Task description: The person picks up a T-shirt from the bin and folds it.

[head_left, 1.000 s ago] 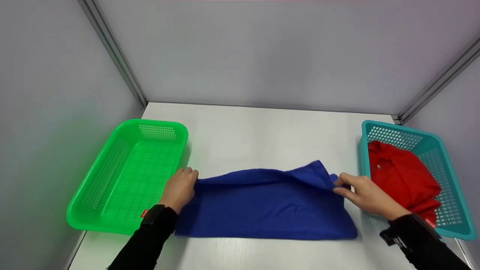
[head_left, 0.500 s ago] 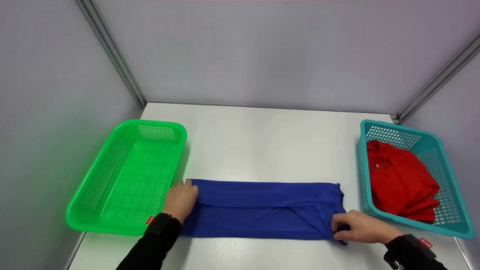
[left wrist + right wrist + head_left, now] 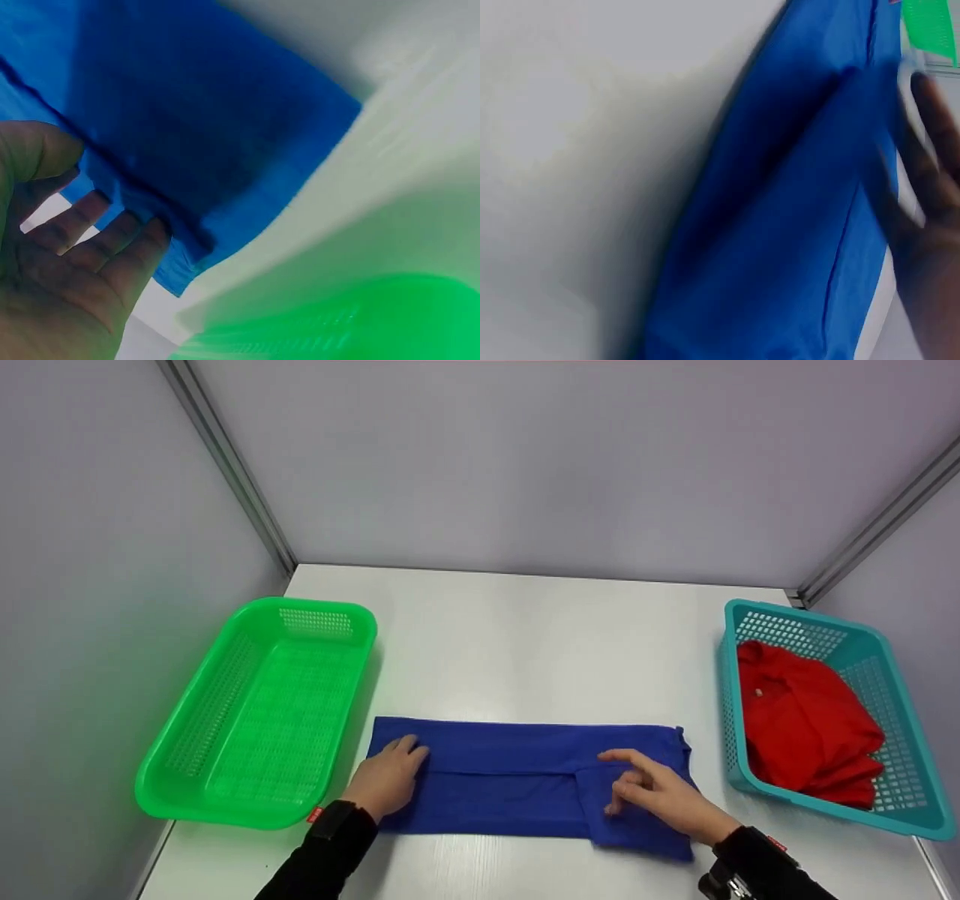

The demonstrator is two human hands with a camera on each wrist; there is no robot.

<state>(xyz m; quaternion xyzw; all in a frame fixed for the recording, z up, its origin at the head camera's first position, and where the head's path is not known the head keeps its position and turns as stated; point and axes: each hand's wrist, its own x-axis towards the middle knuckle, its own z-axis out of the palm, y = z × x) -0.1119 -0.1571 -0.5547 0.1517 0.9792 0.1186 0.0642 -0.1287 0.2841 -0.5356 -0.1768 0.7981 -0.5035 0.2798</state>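
A blue folded cloth (image 3: 495, 799) lies as a long strip across the white table. Its right end carries a folded-over flap (image 3: 637, 829), and a lengthwise crease runs along the middle. My left hand (image 3: 386, 778) rests on the cloth's left end; in the left wrist view its fingers (image 3: 135, 259) are extended and touch the fabric. Over the flap is my right hand (image 3: 664, 801), its fingers spread and loosely bent, with nothing held. The right wrist view shows that hand (image 3: 926, 225) blurred beside the cloth (image 3: 780, 247); whether it touches the fabric I cannot tell.
A bright green basket (image 3: 367, 637) stands left of the cloth, close to my left forearm. At the right, a teal basket (image 3: 817, 619) holds a red garment (image 3: 806, 727). Grey panels (image 3: 525, 465) enclose the table's back and sides.
The cloth's far edge has come down flat, and its right end is now folded over to the left. My right hand has released the cloth. My left hand has moved slightly right, fingers straighter.
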